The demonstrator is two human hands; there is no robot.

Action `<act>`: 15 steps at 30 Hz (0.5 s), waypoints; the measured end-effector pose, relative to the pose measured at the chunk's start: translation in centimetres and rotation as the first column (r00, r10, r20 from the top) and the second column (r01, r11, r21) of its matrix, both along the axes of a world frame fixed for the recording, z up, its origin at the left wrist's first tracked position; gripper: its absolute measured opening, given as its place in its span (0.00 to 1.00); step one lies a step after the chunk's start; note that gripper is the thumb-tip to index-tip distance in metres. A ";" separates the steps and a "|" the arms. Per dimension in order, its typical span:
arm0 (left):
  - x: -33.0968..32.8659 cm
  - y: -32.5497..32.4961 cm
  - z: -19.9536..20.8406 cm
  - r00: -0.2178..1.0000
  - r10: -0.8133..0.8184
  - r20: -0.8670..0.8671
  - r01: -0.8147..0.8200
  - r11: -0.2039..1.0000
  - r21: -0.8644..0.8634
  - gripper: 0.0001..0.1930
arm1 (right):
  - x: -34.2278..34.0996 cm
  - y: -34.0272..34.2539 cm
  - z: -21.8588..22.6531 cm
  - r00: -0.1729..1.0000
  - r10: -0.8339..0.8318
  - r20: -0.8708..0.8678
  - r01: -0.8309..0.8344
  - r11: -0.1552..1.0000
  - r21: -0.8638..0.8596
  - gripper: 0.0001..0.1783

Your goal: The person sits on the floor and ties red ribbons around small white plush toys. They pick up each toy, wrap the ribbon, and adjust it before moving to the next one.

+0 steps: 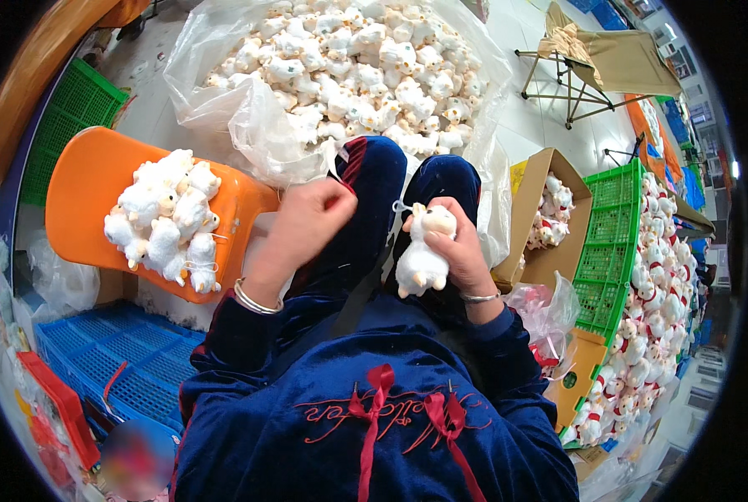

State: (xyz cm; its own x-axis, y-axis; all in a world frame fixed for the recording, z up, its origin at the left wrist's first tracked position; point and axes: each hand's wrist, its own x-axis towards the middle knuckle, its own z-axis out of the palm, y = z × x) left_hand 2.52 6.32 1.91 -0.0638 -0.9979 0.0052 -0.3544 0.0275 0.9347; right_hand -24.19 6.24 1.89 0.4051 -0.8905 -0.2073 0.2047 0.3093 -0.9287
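Observation:
My right hand (467, 259) is wrapped round a small white plush animal (421, 266) with tan feet and a tan face patch. The toy is upright above my lap, and a thin white loop sticks out beside its head. Over my left thigh, my left hand (313, 219) is closed with its fingertips pressed together, apart from the toy. Whatever it may pinch is hidden. Beside that hand, several more plush animals (166, 222) lie heaped on an orange plastic chair (81, 180), some with white loops showing.
A big clear plastic bag (261, 134) full of plush animals lies before my knees. On the right stand a cardboard box (550, 259), a green crate (606, 243) and a pile of toys with red neckbands (642, 335). A blue crate (123, 347) is at lower left, a folding chair (625, 63) far right.

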 end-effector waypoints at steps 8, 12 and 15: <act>-5.7 0.9 -0.8 0.928 -0.352 -0.117 0.354 0.935 -0.006 0.08 | 0.0 0.6 1.9 0.992 0.027 -0.126 -0.056 0.972 -0.228 0.34; -5.6 1.2 -1.7 0.784 -0.543 -0.302 0.528 0.838 -0.135 0.15 | -0.9 0.8 0.7 0.968 0.028 -0.250 -0.119 0.926 -0.357 0.36; -4.9 2.0 -0.7 0.710 -0.575 -0.407 0.600 0.796 -0.077 0.22 | -0.6 1.3 -0.2 0.990 0.047 -0.133 -0.086 0.947 -0.309 0.35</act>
